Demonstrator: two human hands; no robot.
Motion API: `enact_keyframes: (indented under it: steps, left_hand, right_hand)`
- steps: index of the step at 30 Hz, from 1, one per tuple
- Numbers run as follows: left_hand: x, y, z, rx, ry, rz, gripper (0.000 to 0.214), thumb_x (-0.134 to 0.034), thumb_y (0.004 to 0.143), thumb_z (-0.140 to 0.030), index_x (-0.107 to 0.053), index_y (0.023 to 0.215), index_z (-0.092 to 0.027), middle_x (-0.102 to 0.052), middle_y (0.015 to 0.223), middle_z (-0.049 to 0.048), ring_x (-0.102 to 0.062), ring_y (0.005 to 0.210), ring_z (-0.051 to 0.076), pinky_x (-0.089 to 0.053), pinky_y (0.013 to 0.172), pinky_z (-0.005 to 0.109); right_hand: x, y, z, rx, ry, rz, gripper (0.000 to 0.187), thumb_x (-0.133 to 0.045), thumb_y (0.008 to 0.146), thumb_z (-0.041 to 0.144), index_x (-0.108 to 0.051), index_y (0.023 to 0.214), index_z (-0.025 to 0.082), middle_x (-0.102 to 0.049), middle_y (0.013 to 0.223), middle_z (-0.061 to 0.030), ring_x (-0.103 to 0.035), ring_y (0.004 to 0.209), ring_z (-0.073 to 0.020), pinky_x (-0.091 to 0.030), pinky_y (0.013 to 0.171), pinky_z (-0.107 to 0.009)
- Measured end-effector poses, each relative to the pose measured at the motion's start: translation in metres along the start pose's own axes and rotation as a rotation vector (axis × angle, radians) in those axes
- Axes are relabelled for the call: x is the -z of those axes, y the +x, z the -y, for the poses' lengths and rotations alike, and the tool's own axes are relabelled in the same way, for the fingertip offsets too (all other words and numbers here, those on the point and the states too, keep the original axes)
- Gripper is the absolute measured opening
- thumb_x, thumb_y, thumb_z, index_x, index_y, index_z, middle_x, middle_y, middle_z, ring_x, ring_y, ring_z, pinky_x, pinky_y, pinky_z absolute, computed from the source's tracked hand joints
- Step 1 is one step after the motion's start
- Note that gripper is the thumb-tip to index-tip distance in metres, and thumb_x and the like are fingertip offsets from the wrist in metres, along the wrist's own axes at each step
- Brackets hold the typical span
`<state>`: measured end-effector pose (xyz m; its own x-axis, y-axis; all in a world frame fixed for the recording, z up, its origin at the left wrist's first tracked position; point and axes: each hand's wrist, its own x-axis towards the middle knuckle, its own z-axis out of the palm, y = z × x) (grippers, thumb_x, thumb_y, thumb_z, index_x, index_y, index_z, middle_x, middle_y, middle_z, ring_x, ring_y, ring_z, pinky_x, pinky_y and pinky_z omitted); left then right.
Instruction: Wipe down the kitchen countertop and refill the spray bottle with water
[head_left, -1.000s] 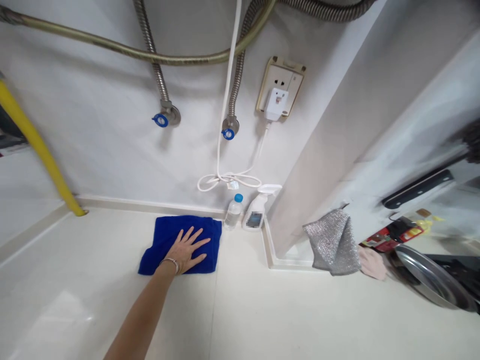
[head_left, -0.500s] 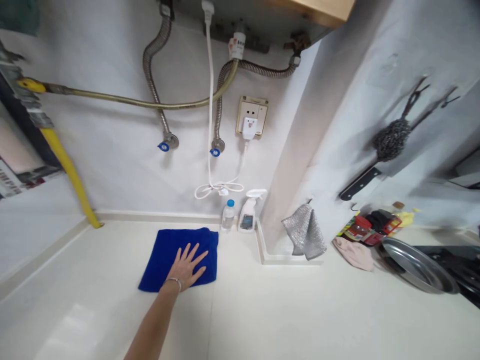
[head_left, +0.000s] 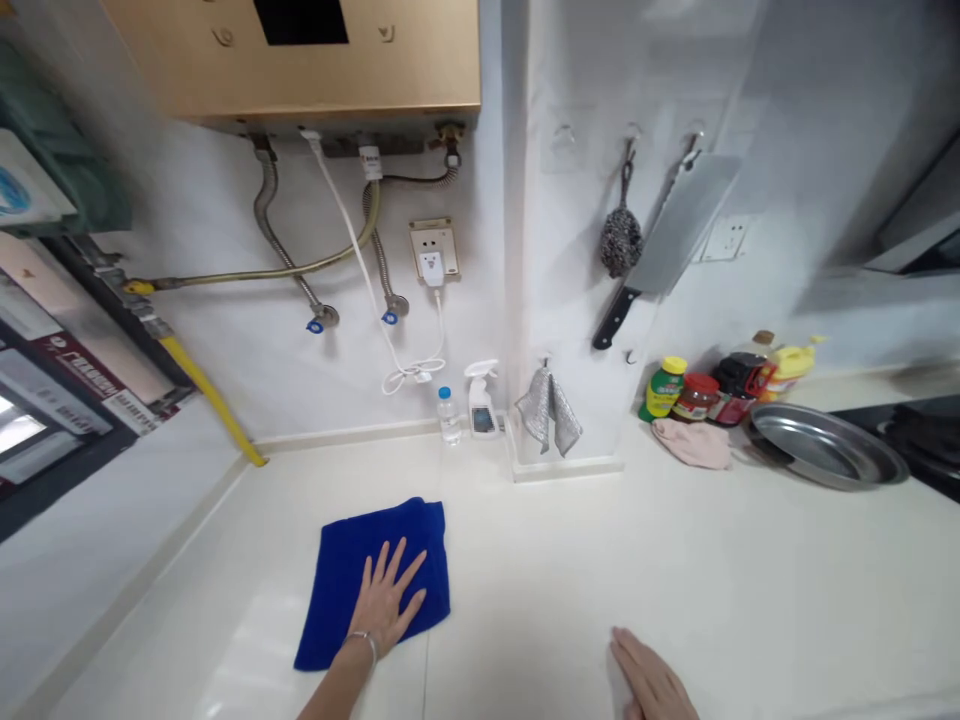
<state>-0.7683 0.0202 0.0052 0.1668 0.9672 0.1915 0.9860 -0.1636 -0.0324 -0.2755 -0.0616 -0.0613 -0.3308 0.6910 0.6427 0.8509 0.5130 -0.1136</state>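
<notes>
A folded blue cloth lies flat on the white countertop. My left hand rests palm-down on its right half, fingers stretched out and spread, a thin bracelet on the wrist. My right hand lies flat on the bare countertop at the bottom right, fingers extended, holding nothing.
A small water bottle and a white spray bottle stand against the back wall. A grey cloth hangs on the pillar; a cleaver and scrubber hang above. Jars, a pink rag and a metal pan sit right. A yellow pipe runs left.
The cloth and my left hand have slid toward me, away from the back wall. The view has pulled back and up. My right hand has come into view on the countertop.
</notes>
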Motion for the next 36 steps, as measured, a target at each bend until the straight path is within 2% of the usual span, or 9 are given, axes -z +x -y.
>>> enact_keyframes:
  steps: [4,9,13,15,17,19,21,26,36]
  left_hand:
    - [0.017,-0.057,-0.027,-0.062,0.047,0.043,0.058,-0.04,0.095,-0.053,-0.024,0.15,-0.045,-0.028,0.165,0.0063,-0.021,0.152,0.038,-0.033,0.116,0.069]
    - [0.03,-0.128,-0.04,-0.144,0.084,0.077,0.062,-0.042,0.095,-0.049,-0.022,0.153,-0.041,-0.026,0.165,0.0053,-0.02,0.152,0.037,-0.034,0.116,0.068]
    - [0.044,-0.157,-0.047,-0.083,-0.034,0.163,0.062,-0.041,0.095,-0.048,-0.022,0.153,-0.041,-0.027,0.165,0.0032,-0.021,0.152,0.034,-0.03,0.118,0.068]
    - [0.052,-0.155,-0.058,0.069,-0.145,0.156,0.061,-0.036,0.097,-0.047,-0.021,0.154,-0.036,-0.03,0.164,0.0041,-0.02,0.153,0.03,-0.024,0.122,0.065]
    - [0.054,-0.143,-0.074,0.321,-0.212,0.079,0.06,-0.028,0.098,-0.048,-0.023,0.155,-0.029,-0.033,0.163,0.0073,-0.015,0.154,0.029,-0.02,0.125,0.061]
    - [0.05,-0.127,-0.094,0.614,-0.198,0.029,0.062,-0.022,0.098,-0.051,-0.026,0.155,-0.025,-0.034,0.162,0.0124,-0.015,0.153,0.035,-0.023,0.124,0.06]
    - [0.041,-0.113,-0.113,0.789,-0.103,0.081,0.062,-0.026,0.097,-0.054,-0.032,0.153,-0.027,-0.033,0.162,0.016,-0.021,0.151,0.042,-0.027,0.12,0.063]
    - [0.025,-0.1,-0.131,0.797,0.133,0.098,0.067,-0.037,0.092,-0.06,-0.03,0.153,-0.031,-0.027,0.164,0.0182,-0.022,0.149,0.05,-0.025,0.118,0.065]
    - [0.03,-0.053,-0.093,0.932,0.056,0.122,0.075,-0.026,0.09,-0.068,-0.027,0.154,-0.029,-0.023,0.164,0.0198,-0.016,0.149,0.053,-0.018,0.119,0.066]
  right_hand:
    - [0.002,-0.003,0.005,0.022,-0.029,0.02,0.076,-0.046,0.081,0.011,-0.031,0.156,0.017,-0.055,0.147,-0.0078,-0.055,0.132,-0.0258,-0.055,0.102,-0.04]
    - [-0.002,-0.006,0.01,-0.028,-0.008,0.033,0.066,-0.043,0.083,0.008,-0.041,0.148,0.013,-0.053,0.149,-0.01,-0.049,0.137,-0.0241,-0.047,0.11,-0.042]
    - [-0.006,-0.007,0.011,-0.046,0.04,-0.001,0.063,-0.042,0.083,0.006,-0.044,0.146,0.012,-0.054,0.147,-0.0117,-0.047,0.138,-0.0232,-0.043,0.113,-0.042]
    - [-0.006,-0.007,0.012,-0.067,0.058,-0.008,0.062,-0.043,0.083,0.007,-0.045,0.144,0.011,-0.054,0.146,-0.0127,-0.047,0.138,-0.0234,-0.041,0.115,-0.043]
    - [-0.006,-0.007,0.014,-0.088,0.071,0.001,0.062,-0.043,0.082,0.006,-0.046,0.144,0.011,-0.054,0.147,-0.0129,-0.046,0.139,-0.0235,-0.04,0.115,-0.044]
    - [-0.005,-0.007,0.015,-0.1,0.082,0.018,0.065,-0.043,0.082,0.006,-0.044,0.146,0.011,-0.053,0.148,-0.0126,-0.046,0.139,-0.0235,-0.04,0.116,-0.044]
    - [-0.003,-0.007,0.015,-0.107,0.089,0.035,0.067,-0.043,0.083,0.007,-0.04,0.149,0.012,-0.052,0.149,-0.0121,-0.044,0.14,-0.0235,-0.04,0.116,-0.045]
    - [0.004,-0.007,0.014,-0.093,0.097,0.043,0.067,-0.044,0.085,0.008,-0.036,0.151,0.013,-0.051,0.149,-0.0121,-0.043,0.141,-0.0236,-0.04,0.116,-0.045]
    - [0.014,-0.007,0.012,-0.102,0.097,0.139,0.068,-0.043,0.087,0.012,-0.033,0.153,0.016,-0.049,0.152,-0.0105,-0.043,0.141,-0.0243,-0.04,0.115,-0.046]
